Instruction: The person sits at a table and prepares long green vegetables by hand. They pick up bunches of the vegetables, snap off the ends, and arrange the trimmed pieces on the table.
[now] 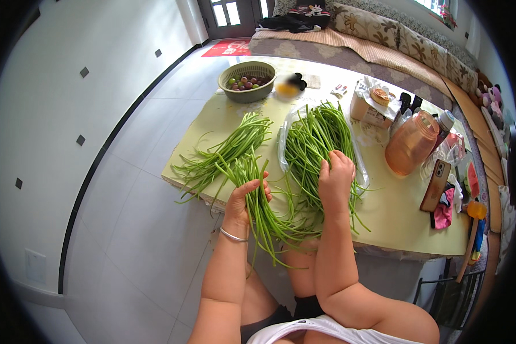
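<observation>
A green basket (247, 81) holding small round fruit stands at the far end of the pale yellow worktop (395, 221). An orange translucent jug (411, 143) stands near the right edge, with a phone (436, 184) just beside it and a tissue box (371, 108) behind. A patterned sofa (384, 40) runs along the far wall.

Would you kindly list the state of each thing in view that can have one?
left hand: closed around a bunch of green stalks
right hand: resting on the stalk pile, fingers bent
clear plastic bag: opened flat under the pile
loose stalks: spread on the table
green basket: upright, holding round fruit
orange jug: upright, lid on
phone: lying flat
</observation>
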{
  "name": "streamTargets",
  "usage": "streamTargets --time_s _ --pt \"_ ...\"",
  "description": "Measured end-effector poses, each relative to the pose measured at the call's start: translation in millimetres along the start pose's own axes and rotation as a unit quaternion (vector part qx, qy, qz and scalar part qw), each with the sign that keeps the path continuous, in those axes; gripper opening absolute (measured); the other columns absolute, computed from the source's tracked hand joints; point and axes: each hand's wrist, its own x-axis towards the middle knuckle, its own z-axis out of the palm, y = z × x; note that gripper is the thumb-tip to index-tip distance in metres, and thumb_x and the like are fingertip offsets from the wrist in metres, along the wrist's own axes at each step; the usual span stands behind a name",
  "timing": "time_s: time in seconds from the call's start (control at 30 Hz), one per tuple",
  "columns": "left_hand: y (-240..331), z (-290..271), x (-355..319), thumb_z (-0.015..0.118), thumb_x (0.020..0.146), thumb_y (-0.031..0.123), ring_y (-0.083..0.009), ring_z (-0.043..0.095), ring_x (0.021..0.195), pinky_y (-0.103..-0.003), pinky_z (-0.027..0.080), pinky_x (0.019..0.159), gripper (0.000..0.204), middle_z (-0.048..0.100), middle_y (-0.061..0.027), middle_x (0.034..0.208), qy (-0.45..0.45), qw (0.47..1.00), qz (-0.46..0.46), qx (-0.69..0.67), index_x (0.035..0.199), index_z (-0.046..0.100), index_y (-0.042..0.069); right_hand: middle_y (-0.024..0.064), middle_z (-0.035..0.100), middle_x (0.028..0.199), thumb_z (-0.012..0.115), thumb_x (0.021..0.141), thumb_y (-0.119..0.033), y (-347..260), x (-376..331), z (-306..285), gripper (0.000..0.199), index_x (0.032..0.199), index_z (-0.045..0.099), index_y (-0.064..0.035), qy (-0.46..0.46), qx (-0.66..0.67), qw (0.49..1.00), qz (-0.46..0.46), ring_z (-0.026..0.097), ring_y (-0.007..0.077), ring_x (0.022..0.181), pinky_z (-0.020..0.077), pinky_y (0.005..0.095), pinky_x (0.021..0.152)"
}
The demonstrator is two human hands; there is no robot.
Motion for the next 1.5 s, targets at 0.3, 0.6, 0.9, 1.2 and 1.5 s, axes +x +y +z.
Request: streamTargets --time_s 0.3,0.6,0.9,1.2,1.5 --pt "4 -11 6 0.065 0.079 -0.001 -0.0195 0.063 0.076 -0.031 0.057 0.07 0.032 0.062 -0.0137 0.086 -0.02 0.997 0.003 -0.081 0.109 0.054 -0.007 0.0135 0.067 0.094 0.064 0.085 -0.008 -50 -10 -45 0.015 0.093 0.068 0.0033 -0.221 0.324 0.92 -0.013 0.064 0.0234 0.081 0.0489 0.0302 0.07" --pt "6 -12 -1 0.063 0.082 0.004 -0.0214 0.063 0.077 -0.04 0.055 0.079 0.025 0.062 -0.0102 0.081 0.008 0.996 0.038 -0.085 0.105 0.055 0.001 0.017 0.063 0.086 0.067 0.084 -0.017 -62 -13 -38 0.019 0.092 0.067 -0.0002 -0.325 0.25 0.909 0.078 0.062 0.0302 0.078 0.0487 0.0369 0.069" --pt "6 -19 3 0.064 0.081 0.002 -0.0191 0.062 0.07 -0.034 0.054 0.07 0.028 0.064 -0.0129 0.086 -0.006 0.998 -0.008 -0.064 0.107 0.055 -0.002 0.0153 0.06 0.106 0.067 0.082 -0.019 -24 -18 11 0.029 0.105 0.065 0.0005 -0.166 0.029 0.984 -0.063 0.056 0.0344 0.097 0.0478 0.0416 0.083" --pt "4 -11 3 0.063 0.079 -0.001 -0.0216 0.064 0.072 -0.034 0.057 0.068 0.02 0.065 -0.0183 0.093 0.041 0.998 0.015 -0.048 0.098 0.058 0.001 0.0187 0.056 0.115 0.069 0.081 -0.02 -35 -18 4 0.034 0.108 0.063 0.0006 -0.159 0.032 0.986 -0.047 0.052 0.0348 0.108 0.0457 0.042 0.09" --pt "4 -18 7 0.062 0.08 0.0 -0.0218 0.064 0.071 -0.034 0.057 0.069 0.018 0.065 -0.0185 0.093 0.034 0.997 0.002 -0.071 0.097 0.059 0.001 0.0182 0.056 0.115 0.065 0.083 -0.011 -24 -15 17 0.026 0.103 0.061 0.0057 -0.142 0.072 0.986 -0.048 0.052 0.0343 0.106 0.0454 0.0408 0.09"
